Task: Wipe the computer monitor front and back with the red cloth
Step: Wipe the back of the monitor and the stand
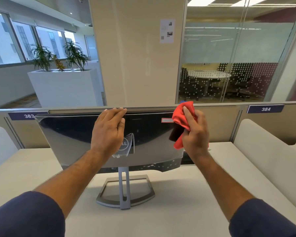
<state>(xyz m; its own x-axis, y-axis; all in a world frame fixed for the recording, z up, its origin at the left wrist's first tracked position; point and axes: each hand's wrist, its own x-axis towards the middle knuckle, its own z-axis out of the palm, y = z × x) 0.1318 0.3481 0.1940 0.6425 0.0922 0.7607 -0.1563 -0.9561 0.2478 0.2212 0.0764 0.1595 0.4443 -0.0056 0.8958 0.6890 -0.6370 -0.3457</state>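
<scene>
Dell monitor (72, 134) stands on the white counter (186, 211) with its glossy back toward the camera. Left hand (108, 132) lies flat on that back, fingers (117, 111) extended to the top edge. Right hand (195, 132), fingers closed, grips the bunched red cloth (182, 117) at the monitor's upper right corner.

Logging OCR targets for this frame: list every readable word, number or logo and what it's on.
"383": blue tag on the desk partition, left.
"384": second blue tag, right.
"LL": round logo on the monitor back; the rest is hidden by the left hand.
Red-bordered sticker beside the red cloth: blurred.
Paper notice on the pillar: too small.
</scene>
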